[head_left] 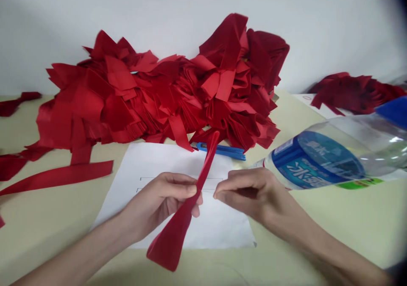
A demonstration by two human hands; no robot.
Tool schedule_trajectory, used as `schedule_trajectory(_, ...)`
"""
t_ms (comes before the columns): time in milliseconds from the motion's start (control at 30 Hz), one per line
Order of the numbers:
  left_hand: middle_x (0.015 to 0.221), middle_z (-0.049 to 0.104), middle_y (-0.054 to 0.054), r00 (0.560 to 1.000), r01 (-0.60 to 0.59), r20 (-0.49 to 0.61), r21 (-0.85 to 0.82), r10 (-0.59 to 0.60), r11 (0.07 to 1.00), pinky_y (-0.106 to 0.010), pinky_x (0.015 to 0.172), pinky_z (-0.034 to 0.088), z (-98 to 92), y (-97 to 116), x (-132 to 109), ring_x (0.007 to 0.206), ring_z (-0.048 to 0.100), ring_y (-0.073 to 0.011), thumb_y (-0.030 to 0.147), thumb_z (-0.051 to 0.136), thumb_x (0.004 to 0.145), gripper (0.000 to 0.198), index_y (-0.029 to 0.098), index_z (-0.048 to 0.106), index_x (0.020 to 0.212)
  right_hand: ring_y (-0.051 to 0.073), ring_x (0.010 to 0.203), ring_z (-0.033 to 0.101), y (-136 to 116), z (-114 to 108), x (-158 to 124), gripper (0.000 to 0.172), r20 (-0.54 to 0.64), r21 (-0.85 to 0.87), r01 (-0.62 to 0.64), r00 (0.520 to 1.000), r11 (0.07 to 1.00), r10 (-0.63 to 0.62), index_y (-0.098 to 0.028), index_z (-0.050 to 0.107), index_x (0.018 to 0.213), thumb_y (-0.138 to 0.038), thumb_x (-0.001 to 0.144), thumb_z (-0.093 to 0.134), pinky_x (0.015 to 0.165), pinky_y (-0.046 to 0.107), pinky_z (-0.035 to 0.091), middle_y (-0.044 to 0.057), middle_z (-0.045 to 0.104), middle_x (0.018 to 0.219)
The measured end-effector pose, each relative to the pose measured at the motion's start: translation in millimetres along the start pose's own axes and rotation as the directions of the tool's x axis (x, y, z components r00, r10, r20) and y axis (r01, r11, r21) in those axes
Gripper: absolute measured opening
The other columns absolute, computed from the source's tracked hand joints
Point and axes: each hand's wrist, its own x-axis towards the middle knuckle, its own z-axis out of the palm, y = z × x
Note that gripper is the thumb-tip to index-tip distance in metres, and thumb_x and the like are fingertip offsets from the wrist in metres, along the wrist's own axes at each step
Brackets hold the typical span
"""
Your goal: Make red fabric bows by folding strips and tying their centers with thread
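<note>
Head view. The left hand (168, 197) is closed on a red strip (178, 231), pinching it at its narrow middle between thumb and fingers. The strip stands tilted above a paper sheet (149, 167). Its wide lower end hangs toward the near table (349, 222) edge, and its thin upper end points at the pile (159, 95) of red pieces behind the sheet.

The right hand (251, 192) is just beside the strip and apart from it. Its fingers are curled in with the thumb tip against the forefinger, and nothing shows in its grip.

A blue cutter (227, 151) lies at the sheet's far edge, against the pile. A clear bottle (330, 159) with a blue label lies on its side right of the right hand. A loose strip (60, 176) lies flat at left. A second pile (352, 92) sits at far right.
</note>
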Motion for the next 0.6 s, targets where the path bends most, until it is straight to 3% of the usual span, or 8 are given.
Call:
schedule_trajectory(100, 0.069, 0.062, -0.002, 0.999, -0.022, 0.030, -0.104, 0.026, 0.994, -0.020, 0.058, 0.042, -1.2, -2, 0, 0.059, 0.057, -0.0097, 0.014, 0.057, 0.080, 0.013, 0.011, 0.067, 0.072, 0.010, 0.059, 0.050, 3, -3, 5, 0.016, 0.026, 0.201, -0.117, 0.993, 0.972, 0.115, -0.015, 0.071, 0.072, -0.025, 0.079, 0.062, 0.050, 0.022, 0.035, 0.002, 0.064, 0.067)
schedule_trajectory(233, 0.072, 0.060, -0.003, 0.997, -0.058, 0.052, -0.119, 0.064, 0.991, -0.019, 0.061, 0.041, 1.1, -3, 0, 0.065, 0.056, -0.0102, 0.015, 0.055, 0.084, 0.016, 0.012, 0.066, 0.073, 0.011, 0.066, 0.054, 7, 1, 8, 0.018, 0.047, 0.359, -0.094, 0.995, 0.928, 0.083, -0.017, 0.070, 0.082, -0.033, 0.081, 0.063, 0.057, 0.023, 0.039, 0.003, 0.066, 0.077)
schedule_trajectory(300, 0.073, 0.060, -0.003, 0.995, -0.077, 0.054, -0.092, 0.082, 0.993, -0.019, 0.061, 0.040, 1.5, -4, 0, 0.066, 0.052, -0.0096, 0.016, 0.053, 0.086, 0.017, 0.012, 0.066, 0.075, 0.008, 0.055, 0.048, 10, 4, 9, 0.017, 0.071, 0.406, -0.079, 0.996, 0.910, 0.055, -0.019, 0.069, 0.084, -0.035, 0.082, 0.062, 0.052, 0.022, 0.035, -0.002, 0.059, 0.064)
schedule_trajectory(367, 0.074, 0.059, -0.003, 0.994, -0.084, 0.055, -0.083, 0.089, 0.993, -0.019, 0.060, 0.039, 0.9, -7, 1, 0.065, 0.050, -0.0089, 0.017, 0.052, 0.087, 0.017, 0.012, 0.066, 0.077, 0.005, 0.044, 0.032, 12, 6, 12, 0.018, 0.097, 0.409, -0.106, 0.993, 0.907, 0.072, -0.018, 0.067, 0.080, -0.035, 0.081, 0.063, 0.044, 0.020, 0.025, -0.008, 0.041, 0.049)
schedule_trajectory(467, 0.072, 0.058, -0.003, 0.992, -0.060, 0.104, -0.104, 0.071, 0.993, -0.020, 0.060, 0.038, -0.9, -12, 2, 0.063, 0.048, -0.0091, 0.019, 0.055, 0.086, 0.015, 0.012, 0.065, 0.079, 0.004, 0.041, 0.016, 13, 7, 17, 0.021, 0.087, 0.392, -0.160, 0.987, 0.906, 0.137, -0.016, 0.065, 0.082, -0.036, 0.077, 0.068, 0.041, 0.022, 0.011, -0.011, 0.023, 0.045)
schedule_trajectory(533, 0.070, 0.058, -0.003, 0.986, -0.038, 0.159, -0.129, 0.058, 0.991, -0.021, 0.059, 0.038, -2.1, -14, 3, 0.061, 0.049, -0.0092, 0.021, 0.057, 0.086, 0.013, 0.011, 0.065, 0.083, 0.004, 0.042, 0.016, 12, 7, 19, 0.026, 0.121, 0.408, -0.188, 0.981, 0.893, 0.151, -0.015, 0.064, 0.089, -0.035, 0.075, 0.070, 0.041, 0.022, 0.010, -0.012, 0.021, 0.045)
schedule_trajectory(600, 0.070, 0.059, -0.003, 0.979, -0.014, 0.199, -0.166, 0.047, 0.986, -0.021, 0.060, 0.038, -3.1, -16, 4, 0.062, 0.050, -0.0096, 0.021, 0.059, 0.085, 0.012, 0.012, 0.065, 0.088, 0.005, 0.043, 0.023, 12, 8, 21, 0.027, 0.209, 0.445, -0.204, 0.970, 0.872, 0.121, -0.015, 0.065, 0.090, -0.036, 0.075, 0.070, 0.043, 0.021, 0.018, -0.011, 0.028, 0.045)
